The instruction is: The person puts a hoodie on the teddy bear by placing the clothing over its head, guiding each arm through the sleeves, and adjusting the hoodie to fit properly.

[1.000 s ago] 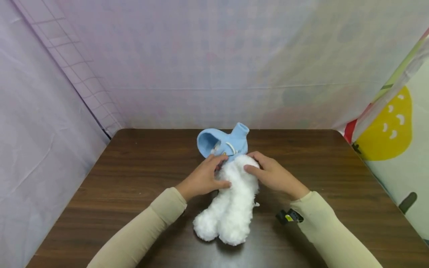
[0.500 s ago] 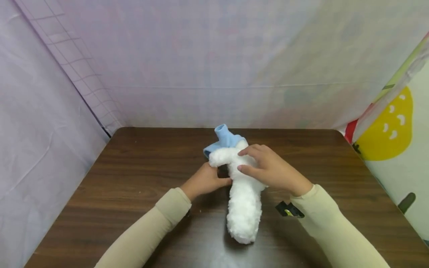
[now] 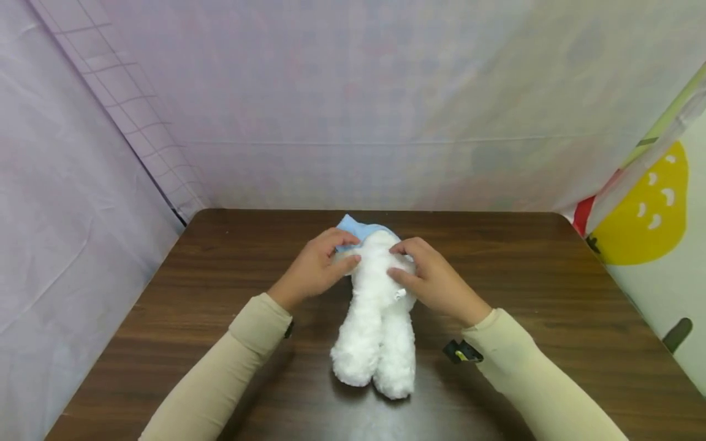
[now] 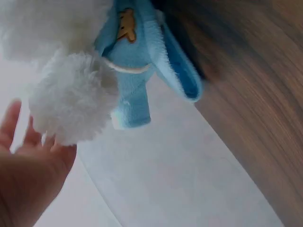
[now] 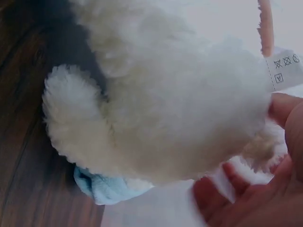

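Observation:
A white fluffy plush toy (image 3: 372,275) with two long legs lies toward the front of the table. My left hand (image 3: 317,263) pinches its arm on the left side between thumb and fingers. On the opposite side, my right hand (image 3: 438,278) grips the toy's upper body. Partly hidden behind the toy is a small light blue garment (image 3: 361,229). The left wrist view shows the garment's tube-shaped sleeve (image 4: 135,106), a white cord (image 4: 125,68) and a brown bear-shaped piece (image 4: 127,28). A printed care label (image 5: 286,71) sticks out of the fur beside my right hand.
Dark wood-grain table (image 3: 231,294) extends to both sides of the toy. Pale cloth curtain (image 3: 353,122) hangs behind its far edge, with another cloth (image 3: 66,245) on the left. A white cloth with a yellow fruit print (image 3: 645,214) hangs on the right.
The plush toy has been rolled over, through a side-on pose, and its label now shows. The blue garment has gone mostly behind it. My left hand has shifted left and up onto the arm.

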Available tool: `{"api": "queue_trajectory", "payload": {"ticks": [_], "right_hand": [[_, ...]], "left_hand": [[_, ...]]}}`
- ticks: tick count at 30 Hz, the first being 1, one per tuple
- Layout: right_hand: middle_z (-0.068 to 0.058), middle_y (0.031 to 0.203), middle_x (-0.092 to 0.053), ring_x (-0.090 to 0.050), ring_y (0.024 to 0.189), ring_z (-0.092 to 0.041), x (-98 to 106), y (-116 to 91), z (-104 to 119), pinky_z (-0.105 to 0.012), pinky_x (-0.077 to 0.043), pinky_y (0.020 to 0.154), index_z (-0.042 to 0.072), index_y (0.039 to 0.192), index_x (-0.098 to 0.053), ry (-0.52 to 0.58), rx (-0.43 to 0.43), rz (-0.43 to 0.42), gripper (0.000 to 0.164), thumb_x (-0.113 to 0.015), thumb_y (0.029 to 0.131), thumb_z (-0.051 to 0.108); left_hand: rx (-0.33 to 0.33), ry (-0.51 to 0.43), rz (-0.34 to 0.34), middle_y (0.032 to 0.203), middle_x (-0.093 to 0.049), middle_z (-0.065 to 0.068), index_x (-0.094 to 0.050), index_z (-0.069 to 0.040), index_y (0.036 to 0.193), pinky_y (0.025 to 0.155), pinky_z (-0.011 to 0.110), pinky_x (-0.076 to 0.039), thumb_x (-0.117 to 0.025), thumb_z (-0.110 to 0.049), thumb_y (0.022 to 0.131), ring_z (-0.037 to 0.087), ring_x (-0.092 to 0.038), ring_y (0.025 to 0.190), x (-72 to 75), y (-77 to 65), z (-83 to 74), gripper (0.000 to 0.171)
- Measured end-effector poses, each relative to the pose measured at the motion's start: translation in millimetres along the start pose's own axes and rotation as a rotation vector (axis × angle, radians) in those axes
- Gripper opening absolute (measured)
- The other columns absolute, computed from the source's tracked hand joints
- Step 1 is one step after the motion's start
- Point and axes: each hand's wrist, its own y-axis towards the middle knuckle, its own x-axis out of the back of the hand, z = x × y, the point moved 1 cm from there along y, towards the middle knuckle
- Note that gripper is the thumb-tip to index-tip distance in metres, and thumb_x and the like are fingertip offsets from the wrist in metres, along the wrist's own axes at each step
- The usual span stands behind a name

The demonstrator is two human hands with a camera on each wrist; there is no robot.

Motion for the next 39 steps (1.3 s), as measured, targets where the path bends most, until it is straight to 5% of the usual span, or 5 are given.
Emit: {"api": "queue_trajectory", "payload": {"ticks": [6,15,27,32,39], "right_hand": [[-0.011,0.123,-0.059,-0.058,0.105,-0.025,-2,-3,-7,-0.045,-0.049,0.087,0.006,0.125,-0.059,0.014,-0.116,0.076,0.036,-0.053,0.104,0.034],[-0.013,0.124,-0.059,-0.058,0.108,-0.028,3,7,-20,-0.046,-0.050,0.086,0.006,0.125,-0.060,-0.052,-0.072,0.097,0.026,-0.055,0.102,0.017],[-0.026,0.148,-0.034,-0.031,0.136,-0.046,-22,27,-38,-0.057,-0.034,0.107,-0.003,0.145,-0.039,-0.207,-0.163,0.089,0.074,-0.076,0.090,0.030],[-0.027,0.152,-0.029,-0.027,0.138,-0.048,-23,34,-36,-0.058,-0.031,0.109,-0.004,0.151,-0.030,-0.263,-0.140,0.096,0.087,-0.078,0.087,0.032],[-0.026,0.157,-0.021,-0.021,0.142,-0.047,-23,38,-45,-0.059,-0.024,0.112,-0.002,0.155,-0.019,-0.256,-0.161,0.162,0.093,-0.075,0.090,0.031]], "left_hand": [[0.067,0.064,0.216,0.139,-0.051,0.006,-0.056,-0.013,0.140,0.103,0.042,-0.042,-0.068,-0.032,0.096,0.021,-0.050,0.126,-19.6,-10.9,6.1,0.049],[-0.015,0.207,0.216,0.138,-0.050,0.011,-0.051,-0.008,0.143,0.102,0.040,-0.043,-0.065,-0.019,0.097,0.024,-0.049,0.126,-30.2,-0.5,9.3,0.049],[0.102,0.381,0.253,0.086,-0.060,0.000,-0.069,-0.013,0.085,0.072,0.033,-0.046,-0.067,-0.024,0.097,0.016,-0.055,0.077,-37.8,25.2,22.9,0.016],[0.137,0.432,0.241,0.119,-0.052,0.010,-0.059,-0.009,0.118,0.090,0.038,-0.045,-0.071,-0.029,0.094,0.027,-0.049,0.109,-39.8,25.2,27.4,0.033],[0.197,0.413,0.361,0.163,-0.011,0.016,-0.013,-0.011,0.159,0.116,0.048,-0.022,-0.067,-0.033,0.096,0.036,-0.010,0.149,-40.6,36.2,27.4,0.086]]}}
